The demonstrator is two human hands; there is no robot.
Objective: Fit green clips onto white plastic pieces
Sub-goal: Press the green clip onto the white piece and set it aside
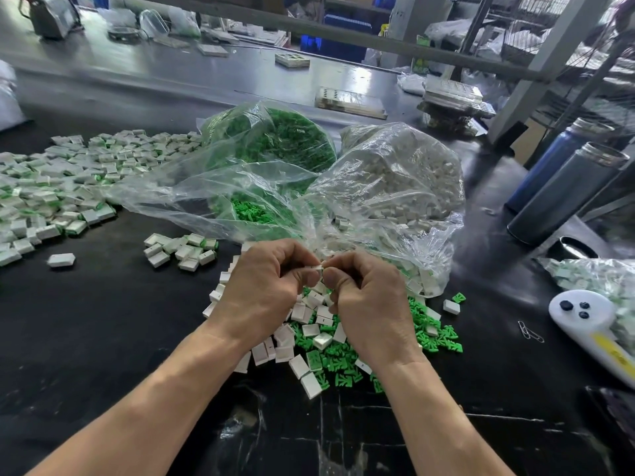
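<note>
While both hands meet above the black surface (pixel 103 338), left hand (pixel 264 290) and right hand (pixel 367 297) pinch one small white plastic piece (pixel 319 268). Loose green plastic clips (pixel 436 334) lie beneath.

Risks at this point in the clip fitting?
1. Both hands, left hand and right hand, pinch one small white piece at the fingertips; it may slip into the mixed loose pile below.
2. The finished heap lies close by; unfitted pieces could get mixed in.
</note>
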